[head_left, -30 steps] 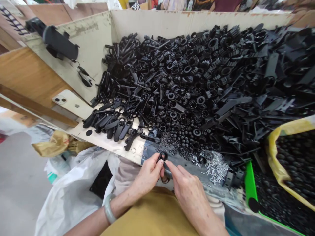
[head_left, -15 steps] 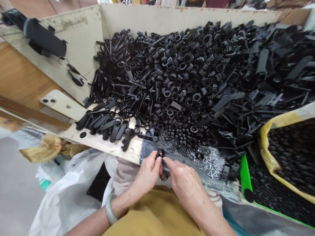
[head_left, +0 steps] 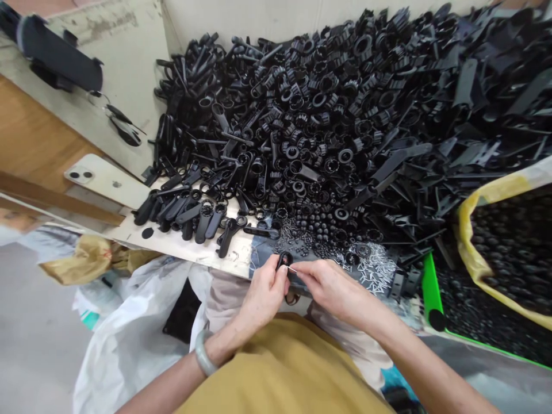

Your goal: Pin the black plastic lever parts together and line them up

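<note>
In my left hand (head_left: 267,287), closed near the bench's front edge, is a black plastic arm with a ring end (head_left: 284,260); its lower part is hidden by my fingers. My right hand (head_left: 330,283) pinches a thin silver screw (head_left: 292,269) between thumb and fingertips, its far end close to the ring. Silver screws (head_left: 375,267) lie in a loose heap just beyond my right hand. Beyond both hands are small black balls (head_left: 317,224) and tiny black bits (head_left: 295,234).
A large heap of black plastic parts (head_left: 302,132) fills the bench. Several ring-ended arms (head_left: 202,221) lie at left, near a white phone (head_left: 106,181) and keys (head_left: 123,126). A black holder (head_left: 60,54) hangs at upper left. At right are a green edge (head_left: 431,287) and a yellow-rimmed sack (head_left: 468,247).
My right hand has drawn back to the right from the black plastic arm, and a thin silver screw now shows in its fingertips. My left hand still grips the arm. The view has tilted down.
</note>
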{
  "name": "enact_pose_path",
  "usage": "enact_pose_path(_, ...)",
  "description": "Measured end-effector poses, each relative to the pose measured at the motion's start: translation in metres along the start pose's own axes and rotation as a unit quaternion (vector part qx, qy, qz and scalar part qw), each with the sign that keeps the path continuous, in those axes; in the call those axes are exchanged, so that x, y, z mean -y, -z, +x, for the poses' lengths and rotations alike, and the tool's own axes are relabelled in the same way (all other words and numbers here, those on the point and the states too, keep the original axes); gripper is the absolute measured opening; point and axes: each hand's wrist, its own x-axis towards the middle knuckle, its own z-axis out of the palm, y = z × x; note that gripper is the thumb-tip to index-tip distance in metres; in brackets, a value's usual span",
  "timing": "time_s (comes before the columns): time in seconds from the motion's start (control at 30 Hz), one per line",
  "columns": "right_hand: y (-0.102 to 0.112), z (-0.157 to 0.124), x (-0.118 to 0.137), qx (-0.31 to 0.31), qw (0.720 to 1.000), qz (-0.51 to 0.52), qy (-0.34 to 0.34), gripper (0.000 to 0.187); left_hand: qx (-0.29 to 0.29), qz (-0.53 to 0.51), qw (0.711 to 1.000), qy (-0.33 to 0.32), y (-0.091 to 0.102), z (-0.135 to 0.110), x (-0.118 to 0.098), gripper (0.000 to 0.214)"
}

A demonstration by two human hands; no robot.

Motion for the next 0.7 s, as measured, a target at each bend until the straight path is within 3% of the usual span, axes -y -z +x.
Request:
enact_pose_path(0.23, -0.018, -0.001, 0.017, -0.033, 0.980, -0.168, -0.100, 0.035, -0.023, -0.057, 0.998, 0.018, -0.004, 0.001, 0.003, 0.021)
enact_pose_path(0.4, -0.007, -0.008, 0.021, -0.053, 0.987, -0.148, -0.036, 0.037, -0.005, -0.095, 0.995, 0.022, -0.005, 0.001, 0.007, 0.025)
enact_pose_path(0.53, -0.003, -0.030, 0.009, -0.081, 0.985, -0.141, -0.048, 0.038, 0.029, -0.063, 0.998, 0.003, -0.002, -0.002, 0.011, 0.026)
enact_pose_path(0.7, -0.005, -0.066, -0.013, -0.194, 0.980, -0.033, -0.042, 0.037, 0.023, -0.138, 0.990, 0.031, 0.001, -0.006, 0.002, 0.036)
